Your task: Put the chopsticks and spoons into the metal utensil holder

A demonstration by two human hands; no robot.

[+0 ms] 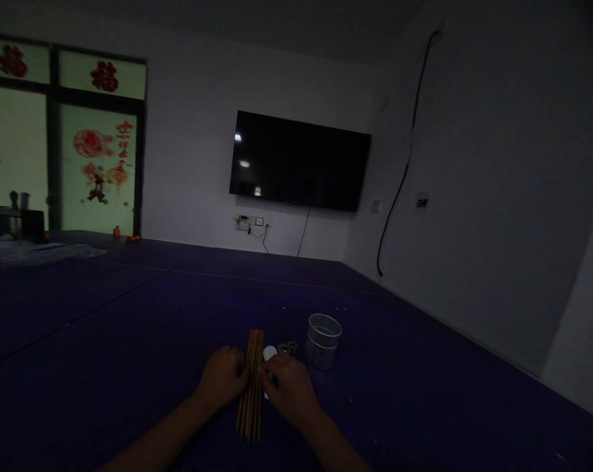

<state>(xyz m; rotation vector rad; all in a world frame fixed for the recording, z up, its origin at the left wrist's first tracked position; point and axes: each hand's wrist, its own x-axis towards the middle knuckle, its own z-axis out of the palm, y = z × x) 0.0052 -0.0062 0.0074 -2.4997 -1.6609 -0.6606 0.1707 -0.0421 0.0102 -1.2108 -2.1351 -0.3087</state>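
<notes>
Wood-coloured sticks [251, 393] lie in a loose bundle between both hands, far ends evenly lined up, near ends fanned and uneven. Exact count: can't make out, they overlap and it's dark. Left hand [222, 375] is curled at the bundle's left edge, thumb side against it; its fingertips are mostly tucked out of sight. Right hand [291, 387] has its thumb and bent fingers at the right edge. Can't tell whether either hand actually pinches a stick or just squares up the sides. Both forearms run off the bottom of the view.

White item [269, 353] sits just past the right thumb, partly covered by the right hand; a sliver shows lower down by the thumb, shape unclear. Dark ring-shaped piece [284, 349] is just beyond the right knuckles, lower part hidden; could be one object or two. Metal cup [322, 342] stands upright, beyond and right of the right hand, apart from it; its bottom inside isn't visible. Everything's on a purple surface [414, 406], with tiny pale specks too small to identify.
</notes>
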